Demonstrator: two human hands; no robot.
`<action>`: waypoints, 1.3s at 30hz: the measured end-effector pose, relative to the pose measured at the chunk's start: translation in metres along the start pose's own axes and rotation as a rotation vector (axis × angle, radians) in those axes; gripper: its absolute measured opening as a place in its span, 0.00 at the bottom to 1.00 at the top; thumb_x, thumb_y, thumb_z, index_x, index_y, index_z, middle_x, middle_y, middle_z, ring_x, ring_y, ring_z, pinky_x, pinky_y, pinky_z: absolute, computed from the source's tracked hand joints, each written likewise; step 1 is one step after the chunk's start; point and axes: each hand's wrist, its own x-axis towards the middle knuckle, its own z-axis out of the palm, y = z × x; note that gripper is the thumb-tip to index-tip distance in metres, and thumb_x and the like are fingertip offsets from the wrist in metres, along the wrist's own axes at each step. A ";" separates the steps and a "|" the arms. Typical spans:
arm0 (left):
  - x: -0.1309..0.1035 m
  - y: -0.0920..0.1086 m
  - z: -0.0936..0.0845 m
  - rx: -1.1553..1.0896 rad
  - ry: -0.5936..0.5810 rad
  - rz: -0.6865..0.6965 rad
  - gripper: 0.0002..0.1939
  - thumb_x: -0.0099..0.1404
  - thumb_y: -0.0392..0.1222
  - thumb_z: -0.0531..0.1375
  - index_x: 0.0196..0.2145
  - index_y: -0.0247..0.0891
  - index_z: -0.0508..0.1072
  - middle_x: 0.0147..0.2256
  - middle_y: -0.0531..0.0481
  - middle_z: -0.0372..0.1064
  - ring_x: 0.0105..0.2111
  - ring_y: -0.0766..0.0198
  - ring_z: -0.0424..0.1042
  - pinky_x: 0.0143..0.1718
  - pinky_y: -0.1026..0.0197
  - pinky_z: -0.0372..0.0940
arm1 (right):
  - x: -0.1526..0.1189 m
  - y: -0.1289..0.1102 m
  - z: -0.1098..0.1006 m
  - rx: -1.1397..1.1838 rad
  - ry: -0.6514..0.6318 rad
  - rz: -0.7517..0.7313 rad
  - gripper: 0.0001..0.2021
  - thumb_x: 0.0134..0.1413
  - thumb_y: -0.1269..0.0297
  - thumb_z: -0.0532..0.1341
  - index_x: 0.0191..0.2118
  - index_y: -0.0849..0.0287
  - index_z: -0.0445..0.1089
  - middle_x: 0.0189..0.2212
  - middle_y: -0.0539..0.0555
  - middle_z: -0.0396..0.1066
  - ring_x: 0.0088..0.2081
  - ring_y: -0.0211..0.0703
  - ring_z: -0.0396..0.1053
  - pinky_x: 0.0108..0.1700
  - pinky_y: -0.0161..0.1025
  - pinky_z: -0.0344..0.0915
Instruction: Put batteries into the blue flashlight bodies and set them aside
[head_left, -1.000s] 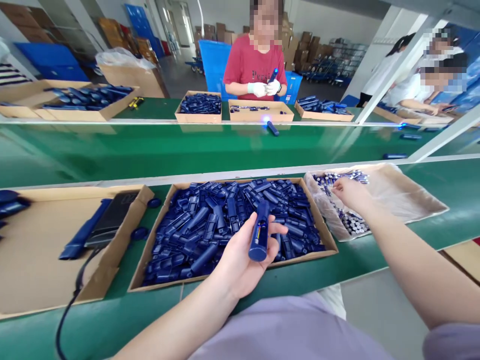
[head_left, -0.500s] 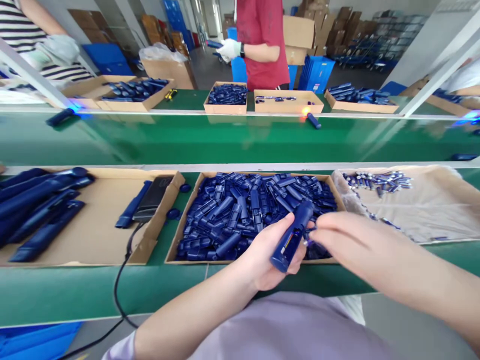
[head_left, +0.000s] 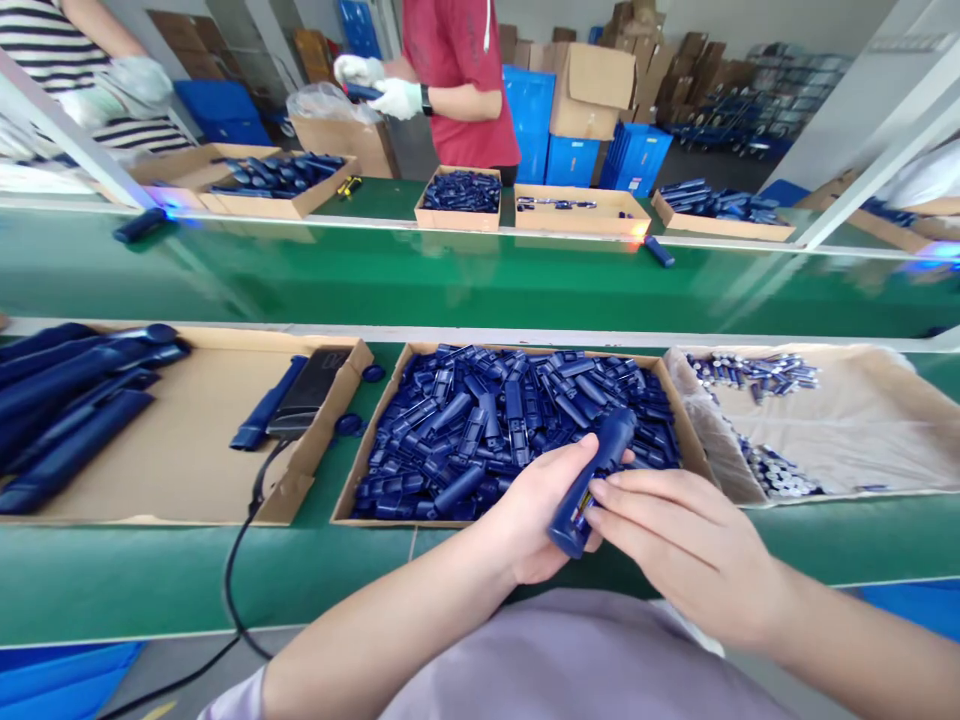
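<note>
My left hand [head_left: 551, 510] is wrapped around a dark blue tube-shaped housing [head_left: 616, 436], held tilted over the front edge of the parts box. A slot in the housing's side faces right, with something yellow showing inside. The fingers of my right hand [head_left: 675, 530] are pressed together at this slot, their tips touching it. Whatever they pinch is hidden behind them. Behind both hands lies a cardboard box [head_left: 346, 497] heaped with dark blue plastic parts [head_left: 472, 430].
At right, a lined box [head_left: 862, 430] holds small blue-and-silver cylinders [head_left: 784, 470]. At left, a carton [head_left: 217, 480] contains long blue tubes [head_left: 82, 430] and a black device [head_left: 307, 392] with a cable [head_left: 232, 580]. Beyond the green belt [head_left: 480, 280], a gloved co-worker [head_left: 457, 100] handles a part.
My right hand has moved left and down, bringing its fingertips onto the housing's slot. The left hand keeps its hold. Across the belt, the co-worker in red has shifted left.
</note>
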 end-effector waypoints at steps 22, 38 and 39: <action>0.005 0.013 0.000 0.180 0.105 0.401 0.15 0.71 0.51 0.48 0.34 0.37 0.61 0.27 0.52 0.62 0.15 0.70 0.58 0.14 0.67 0.47 | 0.017 0.110 0.016 -0.215 -0.135 0.606 0.13 0.63 0.68 0.53 0.45 0.64 0.74 0.43 0.61 0.70 0.46 0.48 0.69 0.52 0.47 0.66; 0.002 0.005 0.000 0.311 -0.040 0.373 0.14 0.69 0.51 0.54 0.38 0.36 0.67 0.28 0.52 0.58 0.24 0.69 0.58 0.25 0.67 0.53 | 0.058 0.042 -0.019 0.391 -0.302 0.254 0.12 0.66 0.74 0.50 0.44 0.58 0.70 0.43 0.54 0.69 0.44 0.36 0.68 0.46 0.34 0.68; 0.002 0.005 0.000 0.302 -0.047 0.365 0.13 0.69 0.50 0.54 0.38 0.36 0.67 0.28 0.52 0.59 0.23 0.69 0.58 0.25 0.67 0.53 | 0.059 0.043 -0.020 0.405 -0.313 0.207 0.13 0.66 0.74 0.50 0.45 0.58 0.70 0.44 0.54 0.69 0.45 0.36 0.68 0.46 0.34 0.68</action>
